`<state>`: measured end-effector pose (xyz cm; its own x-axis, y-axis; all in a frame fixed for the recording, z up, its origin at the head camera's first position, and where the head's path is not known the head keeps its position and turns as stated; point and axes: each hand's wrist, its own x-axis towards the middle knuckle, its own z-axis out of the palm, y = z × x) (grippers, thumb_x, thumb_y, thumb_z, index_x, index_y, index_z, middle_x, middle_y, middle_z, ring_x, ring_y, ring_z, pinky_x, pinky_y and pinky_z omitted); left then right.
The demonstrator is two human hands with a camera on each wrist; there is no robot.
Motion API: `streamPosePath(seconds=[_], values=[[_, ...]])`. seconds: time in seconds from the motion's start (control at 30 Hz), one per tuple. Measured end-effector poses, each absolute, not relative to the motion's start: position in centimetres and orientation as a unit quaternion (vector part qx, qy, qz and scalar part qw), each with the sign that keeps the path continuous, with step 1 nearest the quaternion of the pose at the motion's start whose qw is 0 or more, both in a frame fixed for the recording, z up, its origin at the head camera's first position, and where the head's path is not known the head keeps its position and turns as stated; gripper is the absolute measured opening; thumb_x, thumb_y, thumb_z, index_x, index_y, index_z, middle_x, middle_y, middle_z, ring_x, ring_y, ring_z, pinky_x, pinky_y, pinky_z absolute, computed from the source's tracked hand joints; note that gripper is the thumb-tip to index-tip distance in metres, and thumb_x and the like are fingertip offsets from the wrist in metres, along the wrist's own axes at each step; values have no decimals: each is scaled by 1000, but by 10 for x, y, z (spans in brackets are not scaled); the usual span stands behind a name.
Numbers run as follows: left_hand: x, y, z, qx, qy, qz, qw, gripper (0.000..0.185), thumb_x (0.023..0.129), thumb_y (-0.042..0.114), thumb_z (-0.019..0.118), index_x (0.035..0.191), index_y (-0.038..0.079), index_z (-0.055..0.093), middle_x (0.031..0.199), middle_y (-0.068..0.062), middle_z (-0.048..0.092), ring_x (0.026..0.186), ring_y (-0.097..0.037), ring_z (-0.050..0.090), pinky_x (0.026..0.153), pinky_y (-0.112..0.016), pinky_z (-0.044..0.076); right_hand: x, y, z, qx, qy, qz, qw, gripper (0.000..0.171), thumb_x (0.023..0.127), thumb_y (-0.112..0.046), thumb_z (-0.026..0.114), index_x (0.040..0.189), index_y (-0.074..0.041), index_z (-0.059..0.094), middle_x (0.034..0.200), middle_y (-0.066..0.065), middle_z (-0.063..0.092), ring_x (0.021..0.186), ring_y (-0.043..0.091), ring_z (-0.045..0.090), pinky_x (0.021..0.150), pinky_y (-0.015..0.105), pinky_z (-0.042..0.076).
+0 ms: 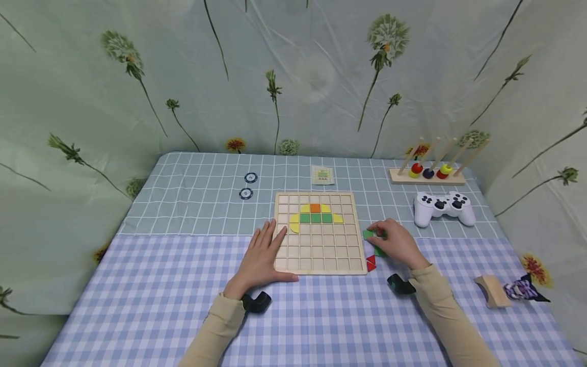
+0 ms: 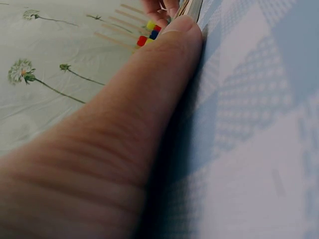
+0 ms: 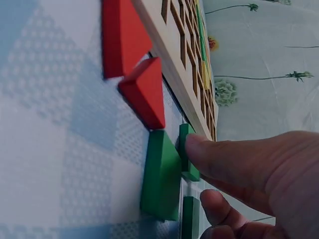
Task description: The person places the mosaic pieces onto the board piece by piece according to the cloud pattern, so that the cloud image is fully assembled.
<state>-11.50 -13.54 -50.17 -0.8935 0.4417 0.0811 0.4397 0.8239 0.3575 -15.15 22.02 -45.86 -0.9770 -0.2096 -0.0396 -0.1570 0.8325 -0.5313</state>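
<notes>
A wooden grid board (image 1: 316, 255) lies at the table's middle and carries orange, green and yellow tiles (image 1: 315, 214) in its upper rows. My left hand (image 1: 268, 244) rests flat on the checked cloth, and its fingers touch the board's left edge. In the left wrist view that hand (image 2: 124, 124) fills most of the frame beside the board's edge (image 2: 193, 7). Right of the board, my right hand (image 1: 375, 232) pinches a small green tile (image 1: 368, 234) (image 3: 186, 149). A larger green piece (image 3: 162, 174) and two red triangles (image 1: 370, 263) (image 3: 144, 92) lie by it.
A white game controller (image 1: 444, 206) and a ring-stacking toy (image 1: 428, 172) sit at the back right. Two poker chips (image 1: 247, 186) and a small card (image 1: 322, 175) lie behind the board. A wooden arch block (image 1: 491, 290) and a purple patterned toy (image 1: 523, 288) are near the right edge.
</notes>
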Motion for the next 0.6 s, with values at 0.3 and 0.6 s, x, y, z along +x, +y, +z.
streamPosePath(seconds=[0.3, 0.6], values=[[-114, -134, -501, 231, 955, 188, 3, 120, 63, 78, 64, 153, 12, 20, 157, -15, 3, 143, -28, -2, 114, -41, -2, -148, 214, -454, -60, 954, -290, 49, 16, 80, -15, 76, 83, -10, 61, 77, 2, 58, 65, 19, 48, 56, 31, 37], [-113, -134, -501, 233, 954, 190, -4, 120, 63, 79, 64, 153, 12, 20, 157, -15, 4, 143, -28, -2, 114, -41, -2, -152, 202, -446, -59, 944, -325, 5, 17, 79, -18, 77, 82, -10, 63, 73, 1, 58, 58, 18, 44, 50, 29, 34]])
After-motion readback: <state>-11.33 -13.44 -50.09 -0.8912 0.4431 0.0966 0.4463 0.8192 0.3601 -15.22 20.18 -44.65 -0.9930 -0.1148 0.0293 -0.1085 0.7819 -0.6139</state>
